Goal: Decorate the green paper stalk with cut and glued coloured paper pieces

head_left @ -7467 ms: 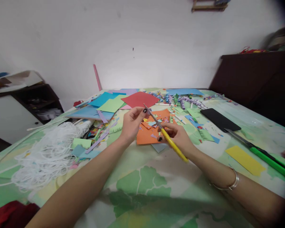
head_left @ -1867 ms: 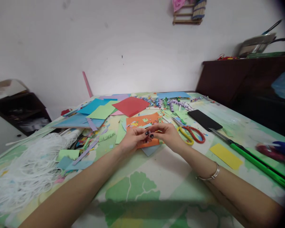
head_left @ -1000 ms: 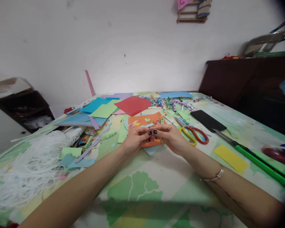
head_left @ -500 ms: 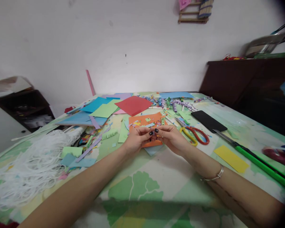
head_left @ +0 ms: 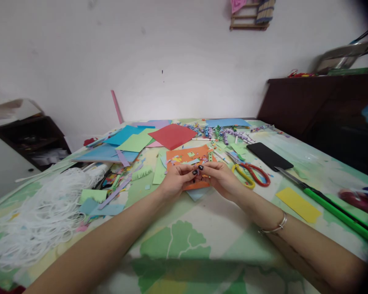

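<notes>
My left hand [head_left: 178,179] and my right hand [head_left: 220,178] meet above an orange paper sheet [head_left: 179,154] strewn with small coloured scraps. The fingertips of both are pinched together, thumbs nearly touching. Between them shows a small purple bit, too small and covered to name. Just right of my right hand lie scissors [head_left: 257,174] with one red and one yellow handle loop, blades pointing away. A pale green paper piece [head_left: 158,173] lies beside the orange sheet on its left.
A tangle of white cord [head_left: 46,212] covers the table's left side. Red paper [head_left: 172,136] and curled paper pieces [head_left: 225,134] lie at the back. To the right are a black phone [head_left: 270,156], a yellow paper piece [head_left: 298,204] and a green-handled cutting tool [head_left: 334,210].
My fingertips have shifted very slightly against each other, the right thumb a touch to the left. Everything else stays where it was.
</notes>
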The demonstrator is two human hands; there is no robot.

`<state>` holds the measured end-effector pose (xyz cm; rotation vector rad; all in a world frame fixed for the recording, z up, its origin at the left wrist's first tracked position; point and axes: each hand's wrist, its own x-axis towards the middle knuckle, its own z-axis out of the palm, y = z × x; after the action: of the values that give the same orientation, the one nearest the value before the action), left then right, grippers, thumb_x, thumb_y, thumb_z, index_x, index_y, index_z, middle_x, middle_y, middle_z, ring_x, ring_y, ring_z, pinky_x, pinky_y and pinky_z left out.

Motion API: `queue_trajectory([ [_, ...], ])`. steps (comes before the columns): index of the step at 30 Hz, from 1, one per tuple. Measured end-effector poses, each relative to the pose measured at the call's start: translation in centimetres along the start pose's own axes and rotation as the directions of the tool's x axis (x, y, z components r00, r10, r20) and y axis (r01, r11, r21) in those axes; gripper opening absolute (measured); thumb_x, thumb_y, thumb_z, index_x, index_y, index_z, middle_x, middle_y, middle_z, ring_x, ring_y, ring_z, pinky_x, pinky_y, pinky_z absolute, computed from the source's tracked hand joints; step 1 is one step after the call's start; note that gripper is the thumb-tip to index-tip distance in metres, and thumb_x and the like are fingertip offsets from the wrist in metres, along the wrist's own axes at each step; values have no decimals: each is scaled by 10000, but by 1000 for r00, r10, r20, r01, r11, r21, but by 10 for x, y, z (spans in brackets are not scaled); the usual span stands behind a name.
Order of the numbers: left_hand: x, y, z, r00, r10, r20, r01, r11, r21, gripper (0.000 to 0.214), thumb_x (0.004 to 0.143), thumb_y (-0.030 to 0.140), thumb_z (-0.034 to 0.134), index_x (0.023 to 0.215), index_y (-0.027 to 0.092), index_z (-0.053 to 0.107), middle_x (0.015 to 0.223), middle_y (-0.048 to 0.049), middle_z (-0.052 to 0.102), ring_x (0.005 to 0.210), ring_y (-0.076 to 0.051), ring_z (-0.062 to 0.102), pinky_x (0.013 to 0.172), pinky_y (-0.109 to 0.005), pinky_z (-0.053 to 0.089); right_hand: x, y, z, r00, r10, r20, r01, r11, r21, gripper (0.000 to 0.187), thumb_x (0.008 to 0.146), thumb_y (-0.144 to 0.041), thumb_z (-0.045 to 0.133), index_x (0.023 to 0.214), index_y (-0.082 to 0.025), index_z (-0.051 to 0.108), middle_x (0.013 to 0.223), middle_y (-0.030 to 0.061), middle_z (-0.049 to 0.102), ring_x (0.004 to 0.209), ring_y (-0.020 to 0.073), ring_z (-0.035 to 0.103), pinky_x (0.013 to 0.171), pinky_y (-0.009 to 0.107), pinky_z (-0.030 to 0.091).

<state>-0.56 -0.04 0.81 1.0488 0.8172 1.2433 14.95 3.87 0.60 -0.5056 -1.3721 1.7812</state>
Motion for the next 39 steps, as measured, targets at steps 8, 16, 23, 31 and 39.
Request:
queue_trajectory([
  [8, 0, -1, 1, 999, -21, -45, 20, 1000, -12, 253, 562, 282, 830, 689, 103, 704, 634, -31, 644, 600, -90, 565, 634, -217, 451, 0, 0, 0, 1000, 10, -1, -10, 1000, -7, 146, 713, -305, 731, 749, -164, 725, 698, 23, 656, 660, 130, 592, 709, 299, 457],
  [16, -2, 0, 3, 999, -27, -37, 24, 997, -69, 257, 550, 271, 839, 687, 104, 699, 603, -16, 627, 587, -80, 556, 620, -203, 449, 0, -2, 0, 1000, 25, 14, -26, 999, 20, 148, 723, -305, 724, 755, -161, 731, 703, 23, 653, 655, 121, 590, 719, 292, 478],
  [23, 0, -3, 2, 1000, -23, -21, 21, 996, -87, 243, 579, 241, 826, 738, 107, 700, 616, -15, 632, 605, -79, 570, 651, -208, 460, -1, -3, 0, 999, 11, -31, -11, 1000, 11, 149, 701, -290, 732, 736, -145, 732, 712, 30, 665, 663, 117, 600, 694, 260, 490],
  [31, 2, -4, -3, 997, 9, -80, -11, 1000, -15, 301, 548, 325, 837, 713, 110, 708, 610, -29, 645, 597, -102, 578, 637, -234, 463, -1, -3, 4, 927, -340, -159, 206, 816, -541, 121, 712, -257, 668, 720, -153, 728, 677, 48, 707, 633, 158, 648, 636, 266, 517],
  [39, 2, -4, -1, 997, 37, -62, -37, 999, -4, 233, 635, 305, 784, 758, 117, 720, 739, -60, 684, 699, -129, 611, 701, -258, 462, -7, -3, 10, 850, -526, -13, 273, 461, -844, 135, 776, -244, 606, 801, -184, 724, 717, 42, 714, 608, 152, 646, 602, 263, 515],
])
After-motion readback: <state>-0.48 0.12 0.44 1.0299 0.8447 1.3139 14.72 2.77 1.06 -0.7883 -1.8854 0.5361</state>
